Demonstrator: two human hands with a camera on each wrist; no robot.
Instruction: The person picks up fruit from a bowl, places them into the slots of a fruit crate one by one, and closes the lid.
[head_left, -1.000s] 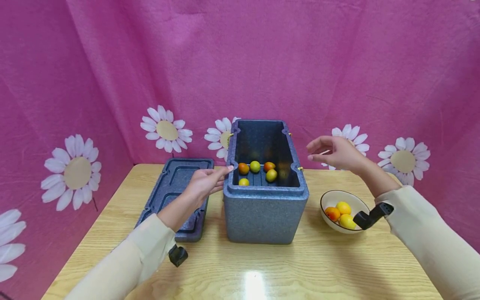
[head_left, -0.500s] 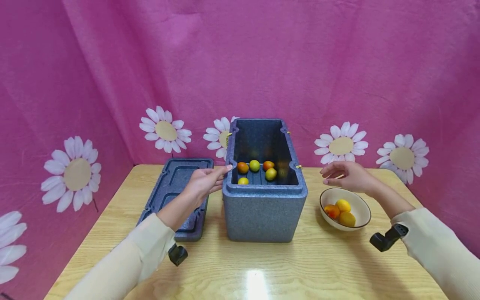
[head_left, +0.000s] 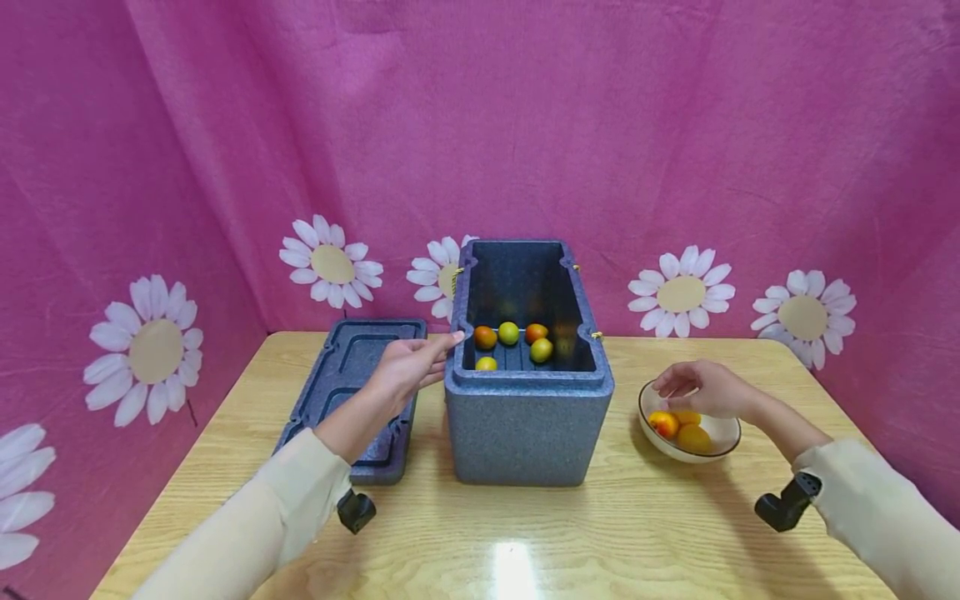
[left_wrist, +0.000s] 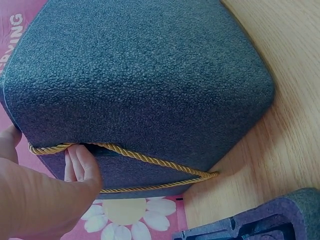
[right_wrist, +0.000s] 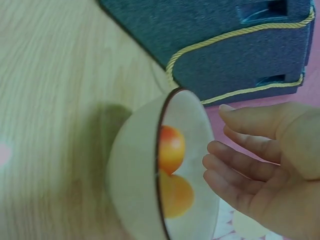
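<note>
A dark grey speckled foam box [head_left: 528, 437] stands uncovered, with several small red-orange and yellow-green fruits [head_left: 541, 350] on its floor. My left hand [head_left: 408, 367] holds the box's left wall, thumb at the rim. In the left wrist view its fingers [left_wrist: 82, 162] lie against the outer side by a gold rope [left_wrist: 155, 161]. My right hand [head_left: 705, 388] hovers over a cream bowl [head_left: 723, 433] with a dark rim, fingers loosely bent and holding nothing. Inside the bowl are an orange-red fruit [head_left: 663, 424] and two yellow ones [head_left: 694, 439], one partly hidden by the hand.
The box's grey lid [head_left: 352, 354] lies on the wooden table [head_left: 465, 537], left of the box and partly under my left forearm. A pink cloth [head_left: 525, 117] with white daisies hangs behind the table.
My right hand has come down from beside the box's upper right to just above the bowl, fingers still empty. My left hand stays on the box wall.
</note>
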